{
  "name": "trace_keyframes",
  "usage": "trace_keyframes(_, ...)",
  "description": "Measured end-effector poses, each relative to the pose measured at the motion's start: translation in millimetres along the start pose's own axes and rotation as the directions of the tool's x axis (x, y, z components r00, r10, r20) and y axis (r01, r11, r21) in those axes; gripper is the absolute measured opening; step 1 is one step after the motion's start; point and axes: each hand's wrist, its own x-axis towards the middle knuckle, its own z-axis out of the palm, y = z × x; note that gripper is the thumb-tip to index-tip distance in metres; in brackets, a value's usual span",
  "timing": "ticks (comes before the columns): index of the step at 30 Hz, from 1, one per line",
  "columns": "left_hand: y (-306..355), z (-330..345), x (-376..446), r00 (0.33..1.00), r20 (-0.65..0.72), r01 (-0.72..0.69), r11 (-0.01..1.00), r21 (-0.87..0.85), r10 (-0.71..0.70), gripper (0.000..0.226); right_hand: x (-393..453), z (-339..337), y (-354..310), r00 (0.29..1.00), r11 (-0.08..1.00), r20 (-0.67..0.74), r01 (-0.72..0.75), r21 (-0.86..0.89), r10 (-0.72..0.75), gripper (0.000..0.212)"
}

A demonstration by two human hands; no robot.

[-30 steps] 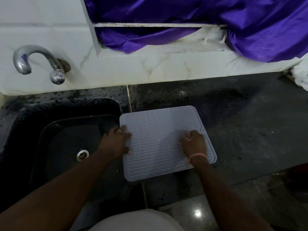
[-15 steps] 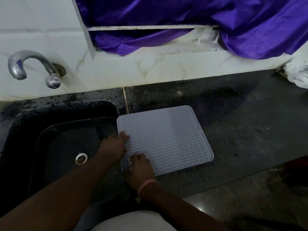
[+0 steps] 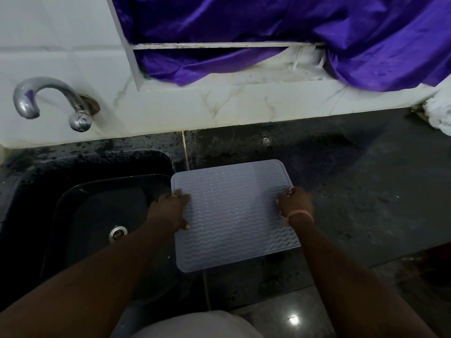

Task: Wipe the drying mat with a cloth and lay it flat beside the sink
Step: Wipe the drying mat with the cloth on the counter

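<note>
A pale grey drying mat (image 3: 231, 215) with a wavy ribbed surface lies flat on the dark counter (image 3: 366, 191), just right of the black sink (image 3: 73, 189). Its left edge slightly overhangs the sink rim. My left hand (image 3: 168, 211) rests flat on the mat's left edge, fingers and thumb pressing on top of it. My right hand (image 3: 296, 203) is bunched at the mat's right edge. A small scrap of cloth (image 3: 290, 191) shows at its fingertips, and the rest of the cloth is hidden under the hand.
A chrome tap (image 3: 48, 98) sticks out of the white tiled wall above the sink. A purple curtain (image 3: 268, 25) hangs over the window ledge behind. Something white and crumpled (image 3: 441, 115) sits at the counter's far right. The counter's front edge is close to my body.
My right hand swept from the mat's right side to its near left corner, then back to the right edge. The left hand stayed on the left edge. The mat did not shift.
</note>
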Motion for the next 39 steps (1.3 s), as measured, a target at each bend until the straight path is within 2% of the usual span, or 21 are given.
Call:
trace_keyframes(3, 0, 5, 0, 0.999, -0.030, 0.019, 1.000, -0.009, -0.019, 0.102, -23, 24, -22, 1.000, 1.000, 0.015, -0.006, 0.009, 0.005, 0.039)
trace_keyframes(6, 1, 3, 0, 0.999, -0.036, 0.035, 0.999, -0.007, -0.035, 0.101, -72, 57, -48, 0.981, 0.980, 0.051, 0.189, -0.062, -0.186, 0.036)
trace_keyframes(8, 2, 4, 1, 0.998, -0.047, 0.038, 0.999, -0.008, -0.038, 0.102, -111, 82, -62, 0.926, 0.924, 0.113, 0.370, -0.098, -0.359, 0.041)
trace_keyframes(11, 2, 4, 1, 0.996, -0.077, 0.042, 0.999, 0.029, -0.040, 0.100, -149, 109, -78, 0.797, 0.821, 0.313, 0.564, -0.082, -0.516, 0.051)
trace_keyframes(13, 3, 3, 2, 0.996, -0.081, 0.042, 0.998, 0.045, -0.038, 0.099, -153, 106, -86, 0.692, 0.775, 0.408, 0.629, 0.063, -0.595, 0.039)
trace_keyframes(14, 3, 2, 2, 0.997, -0.065, 0.037, 0.998, 0.046, -0.034, 0.098, -145, 99, -86, 0.669, 0.782, 0.431, 0.600, 0.169, -0.606, 0.031)
trace_keyframes(15, 3, 0, 4, 0.998, -0.050, 0.033, 0.998, 0.051, -0.030, 0.095, -134, 89, -86, 0.683, 0.801, 0.422, 0.536, 0.266, -0.596, 0.024)
trace_keyframes(16, 3, -3, 6, 0.999, -0.040, 0.033, 0.998, 0.051, -0.031, 0.090, -115, 81, -82, 0.733, 0.825, 0.381, 0.466, 0.321, -0.563, 0.023)
trace_keyframes(18, 5, -13, 9, 0.997, -0.061, 0.058, 0.997, 0.044, -0.055, 0.077, -66, 60, -69, 0.838, 0.872, 0.279, 0.389, 0.299, -0.469, 0.020)
trace_keyframes(20, 8, -20, 14, 0.990, -0.122, 0.082, 0.994, 0.076, -0.072, 0.071, -13, 35, -54, 0.902, 0.922, 0.200, 0.360, 0.141, -0.382, 0.032)
trace_keyframes(21, 10, -21, 16, 0.987, -0.143, 0.086, 0.992, 0.089, -0.072, 0.076, 11, 24, -45, 0.932, 0.945, 0.154, 0.326, 0.032, -0.327, 0.037)
trace_keyframes(23, 14, -19, 18, 0.987, -0.141, 0.093, 0.993, 0.072, -0.082, 0.090, 50, 11, -31, 0.980, 0.979, 0.070, 0.190, -0.071, -0.185, 0.043)
trace_keyframes(26, 16, -11, 21, 0.986, -0.130, 0.104, 0.994, 0.025, -0.100, 0.093, 63, 20, -29, 0.991, 0.988, 0.050, 0.128, -0.082, -0.125, 0.049)
trace_keyframes(28, 13, -13, 23, 0.987, -0.128, 0.101, 0.995, 0.025, -0.097, 0.093, 44, 37, -39, 0.986, 0.983, -0.006, 0.164, -0.084, -0.165, 0.046)
trace_keyframes(30, 10, -15, 24, 0.988, -0.127, 0.094, 0.995, 0.025, -0.090, 0.092, 5, 50, -56, 0.977, 0.973, 0.014, 0.215, -0.083, -0.215, 0.042)
trace_keyframes(32, 9, -15, 22, 0.986, -0.139, 0.091, 0.996, 0.011, -0.089, 0.091, -42, 68, -77, 0.929, 0.922, 0.090, 0.368, -0.120, -0.359, 0.041)
trace_keyframes(35, 7, -16, 23, 0.983, -0.171, 0.067, 0.998, 0.020, -0.063, 0.088, -113, 96, -101, 0.805, 0.793, 0.223, 0.587, -0.164, -0.550, 0.058)
trace_keyframes(37, 3, -17, 23, 0.984, -0.169, 0.052, 0.998, 0.025, -0.047, 0.086, -126, 111, -104, 0.693, 0.701, 0.281, 0.708, -0.092, -0.663, 0.047)
trace_keyframes(38, 2, -17, 24, 0.986, -0.161, 0.038, 0.999, 0.027, -0.033, 0.086, -123, 111, -104, 0.653, 0.695, 0.376, 0.719, -0.032, -0.658, 0.037)
trace_keyframes(39, 0, -18, 25, 0.989, -0.146, 0.025, 0.999, 0.030, -0.020, 0.086, -116, 104, -103, 0.642, 0.719, 0.431, 0.694, 0.025, -0.634, 0.029)
